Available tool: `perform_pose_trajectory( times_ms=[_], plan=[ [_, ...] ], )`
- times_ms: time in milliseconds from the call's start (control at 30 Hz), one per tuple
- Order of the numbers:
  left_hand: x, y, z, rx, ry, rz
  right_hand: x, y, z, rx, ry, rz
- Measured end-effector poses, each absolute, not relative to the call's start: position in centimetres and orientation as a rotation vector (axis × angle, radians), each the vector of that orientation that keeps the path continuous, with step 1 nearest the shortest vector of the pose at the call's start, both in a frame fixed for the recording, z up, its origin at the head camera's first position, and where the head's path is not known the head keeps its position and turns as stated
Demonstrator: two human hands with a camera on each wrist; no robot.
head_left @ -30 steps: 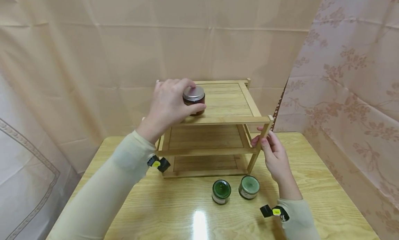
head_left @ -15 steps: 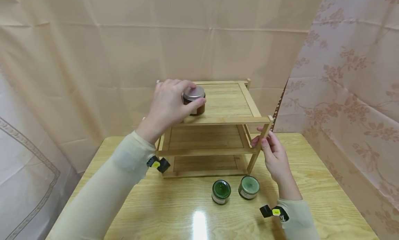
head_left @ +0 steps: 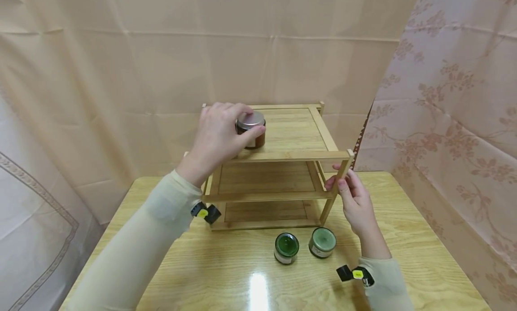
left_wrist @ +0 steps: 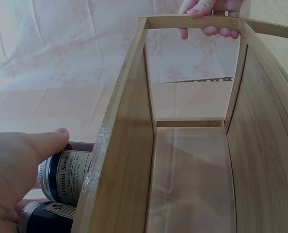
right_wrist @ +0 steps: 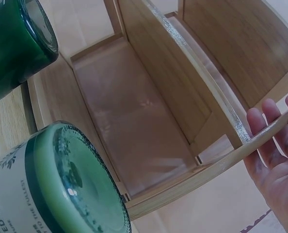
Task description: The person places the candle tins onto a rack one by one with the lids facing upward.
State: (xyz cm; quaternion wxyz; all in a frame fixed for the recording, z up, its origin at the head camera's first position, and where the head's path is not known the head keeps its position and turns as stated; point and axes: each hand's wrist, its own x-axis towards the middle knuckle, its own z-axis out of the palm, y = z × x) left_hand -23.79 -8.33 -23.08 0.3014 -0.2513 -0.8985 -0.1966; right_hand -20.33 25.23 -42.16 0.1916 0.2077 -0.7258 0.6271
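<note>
On the left front of the top shelf, my left hand [head_left: 220, 131] grips a dark scented candle jar [head_left: 257, 140] with a silver lid, thumb on its near side. In the left wrist view that labelled candle jar [left_wrist: 72, 177] has a second dark jar [left_wrist: 47, 218] beside it, which my hand hides in the head view. My right hand [head_left: 355, 203] holds the front right post [head_left: 340, 176] of the three-tier wooden shelf [head_left: 299, 127], thumb in front and fingers behind. A dark green candle [head_left: 286, 246] and a pale green candle [head_left: 323, 243] stand on the table before the shelf.
The shelf stands on a wood-grain table [head_left: 210, 275]. Its middle tier [head_left: 266, 178] and bottom tier [head_left: 264, 212] face me. A beige cloth [head_left: 258, 46] hangs close behind, and a floral cloth [head_left: 456, 113] hangs to the right.
My left thumb has slid slightly upward on the jar, uncovering a bit of its pale label. My right hand, the shelf and the two green candles have stayed put.
</note>
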Motion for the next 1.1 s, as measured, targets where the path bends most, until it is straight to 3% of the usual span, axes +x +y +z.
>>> perform_pose_trajectory(
  times_ms=[667, 1100],
  plan=[
    [-23.4, -9.8, -22.8, -0.742, -2.199, -0.741, -20.2, 25.3, -42.1, 0.578, -2.041, 1.759],
    [-21.2, -14.5, -24.8, -0.572, -2.043, -1.108, -20.0, 25.3, -42.0, 0.572, -2.033, 1.769]
  ],
)
